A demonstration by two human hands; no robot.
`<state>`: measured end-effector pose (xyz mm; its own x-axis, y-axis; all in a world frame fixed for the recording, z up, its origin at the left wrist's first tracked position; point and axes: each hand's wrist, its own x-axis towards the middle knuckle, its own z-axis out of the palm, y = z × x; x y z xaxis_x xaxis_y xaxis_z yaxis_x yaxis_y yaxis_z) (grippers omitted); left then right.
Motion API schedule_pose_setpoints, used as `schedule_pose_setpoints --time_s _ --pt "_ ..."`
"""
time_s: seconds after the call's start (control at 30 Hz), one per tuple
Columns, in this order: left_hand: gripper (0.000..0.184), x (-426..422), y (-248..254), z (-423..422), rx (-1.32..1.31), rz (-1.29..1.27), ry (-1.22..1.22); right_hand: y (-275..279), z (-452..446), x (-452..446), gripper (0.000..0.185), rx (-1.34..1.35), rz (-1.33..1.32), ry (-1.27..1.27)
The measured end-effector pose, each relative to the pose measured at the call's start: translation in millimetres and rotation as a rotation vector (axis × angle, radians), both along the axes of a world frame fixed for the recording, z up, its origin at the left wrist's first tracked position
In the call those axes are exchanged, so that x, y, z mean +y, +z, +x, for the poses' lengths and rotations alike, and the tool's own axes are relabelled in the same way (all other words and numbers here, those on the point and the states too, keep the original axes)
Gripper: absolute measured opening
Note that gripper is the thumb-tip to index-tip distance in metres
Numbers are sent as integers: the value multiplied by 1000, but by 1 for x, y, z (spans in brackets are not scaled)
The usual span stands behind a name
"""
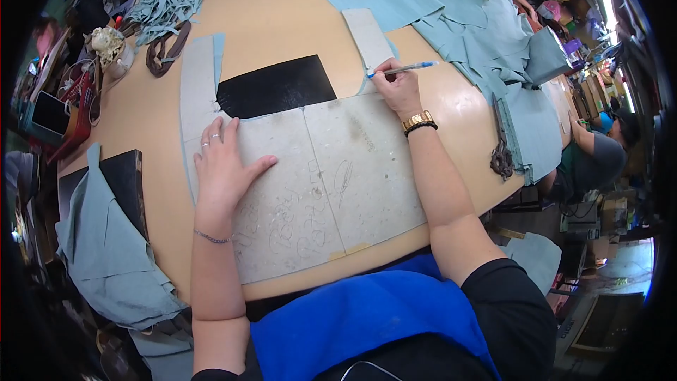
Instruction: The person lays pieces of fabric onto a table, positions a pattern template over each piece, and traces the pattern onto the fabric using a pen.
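A large grey cardboard pattern (275, 162) lies on the table, with handwriting on it and two strips reaching away from me. Light-blue material (218, 48) shows along its edges from underneath. My left hand (224, 162) rests on the left part of the pattern, fingers spread and thumb out. My right hand (398, 90) grips a blue-ended ballpoint pen (415, 68), its tip at the inner corner by the right strip. Between the strips lies a flat black piece (275, 88), its near edge against the pattern.
Light-blue sheets (458, 7) cover the far right of the tan table (268, 0). A heap of blue strips (173, 3) and a brown strap (168, 49) lie far left. More blue material (113, 247) drapes over a dark slab (127, 176) at left. Other people sit at right.
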<state>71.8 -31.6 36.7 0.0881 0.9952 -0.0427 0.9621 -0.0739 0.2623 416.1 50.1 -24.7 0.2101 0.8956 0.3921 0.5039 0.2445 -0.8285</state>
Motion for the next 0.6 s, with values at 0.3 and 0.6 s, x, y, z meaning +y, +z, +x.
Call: schedule_pose_setpoints --time_s 0.3,0.6 --pt "88 0 -1 -2 -9 20 -11 3 -2 -2 9 -22 -10 -29" --pt "92 3 -3 -18 -71 21 19 -10 15 11 6 304 -48 18"
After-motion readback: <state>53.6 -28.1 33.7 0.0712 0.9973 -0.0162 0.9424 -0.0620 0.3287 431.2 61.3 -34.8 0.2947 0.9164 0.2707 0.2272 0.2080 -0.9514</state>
